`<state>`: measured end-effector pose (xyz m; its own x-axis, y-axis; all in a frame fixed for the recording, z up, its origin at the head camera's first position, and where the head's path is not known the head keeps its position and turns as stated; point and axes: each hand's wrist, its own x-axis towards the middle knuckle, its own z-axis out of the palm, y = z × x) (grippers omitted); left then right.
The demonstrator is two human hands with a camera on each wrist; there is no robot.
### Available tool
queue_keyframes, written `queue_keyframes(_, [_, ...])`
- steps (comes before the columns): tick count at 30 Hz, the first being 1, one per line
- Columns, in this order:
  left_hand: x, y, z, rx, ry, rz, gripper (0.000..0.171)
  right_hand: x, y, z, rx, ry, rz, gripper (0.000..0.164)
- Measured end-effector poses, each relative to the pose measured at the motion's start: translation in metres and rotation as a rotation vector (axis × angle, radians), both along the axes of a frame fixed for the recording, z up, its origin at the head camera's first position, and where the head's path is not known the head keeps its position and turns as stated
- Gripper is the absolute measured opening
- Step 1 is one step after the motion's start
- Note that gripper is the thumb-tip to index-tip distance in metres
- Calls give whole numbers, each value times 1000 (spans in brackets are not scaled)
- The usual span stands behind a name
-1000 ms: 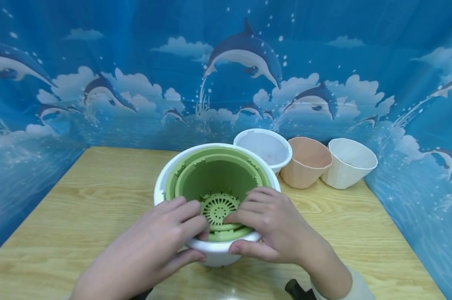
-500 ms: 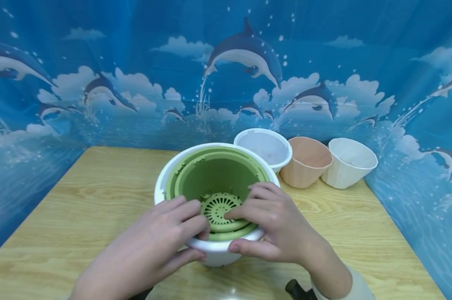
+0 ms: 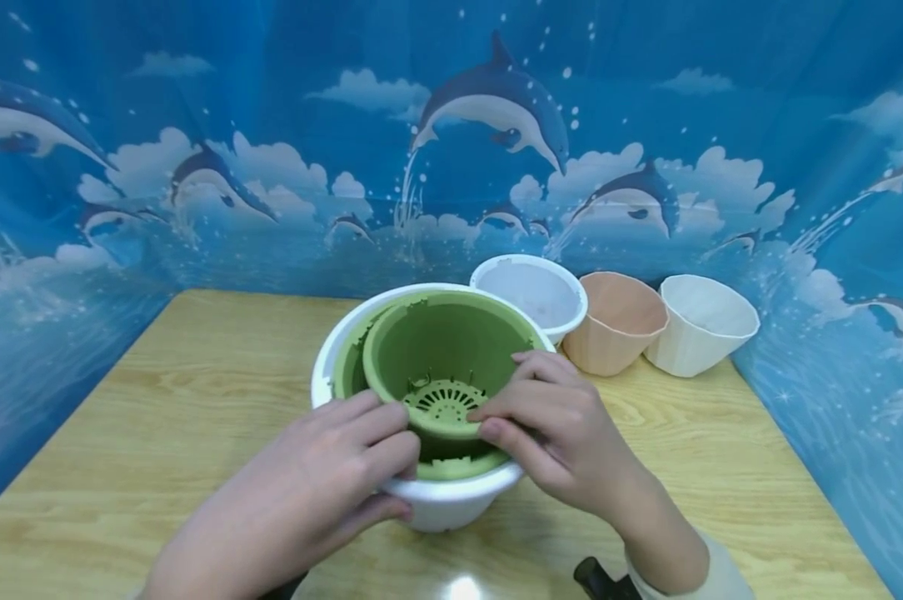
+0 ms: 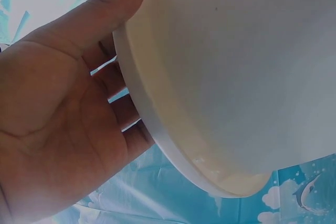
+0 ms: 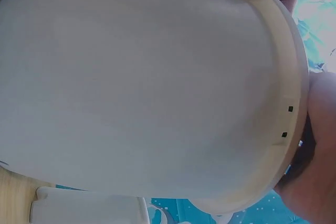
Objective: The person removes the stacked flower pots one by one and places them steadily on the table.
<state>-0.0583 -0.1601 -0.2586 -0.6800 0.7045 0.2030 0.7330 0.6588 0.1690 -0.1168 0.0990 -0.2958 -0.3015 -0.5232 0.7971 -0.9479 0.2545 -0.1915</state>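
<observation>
A large white plastic pot [image 3: 451, 510] stands on the table before me, with green baskets nested inside it. My left hand [image 3: 339, 467] grips its near left rim, thumb outside and fingers over the edge; the left wrist view shows that thumb against the white wall [image 4: 236, 77]. My right hand [image 3: 571, 433] pinches the near right rim of the inner green basket [image 3: 451, 333] between thumb and fingers. This basket has a slotted round bottom and sits tilted, raised at the near side above the outer green basket [image 3: 350, 354]. White pot wall [image 5: 147, 87] fills most of the right wrist view.
Behind to the right stand a white pot with a greyish inside [image 3: 530, 292], a peach faceted pot [image 3: 609, 337] and a cream faceted pot [image 3: 691, 342]. A dark rod-like object [image 3: 597, 579] lies at the front edge of the wooden table [image 3: 174, 400]. A dolphin-print curtain [image 3: 271, 108] surrounds it.
My right hand has moved its thumb from the white rim onto the inner green basket. That basket has shifted up and right, exposing more of the outer one. My left hand keeps its place.
</observation>
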Motion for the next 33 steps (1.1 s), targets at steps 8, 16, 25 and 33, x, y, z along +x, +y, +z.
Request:
queue_keyframes(8, [0,1,0,2,-2,-10,20,0,0,2,-92,27,-24,35])
queue_keyframes(16, [0,0,1,4,-14,-8,19,0,2,3,-57,16,12,17])
queue_keyframes(25, [0,-1,0,21,19,-26,19,1,8,11,-140,63,-23,20])
queue_keyframes(33, [-1,-2,-2,39,43,-37,21,1,10,20,-354,169,-27,26])
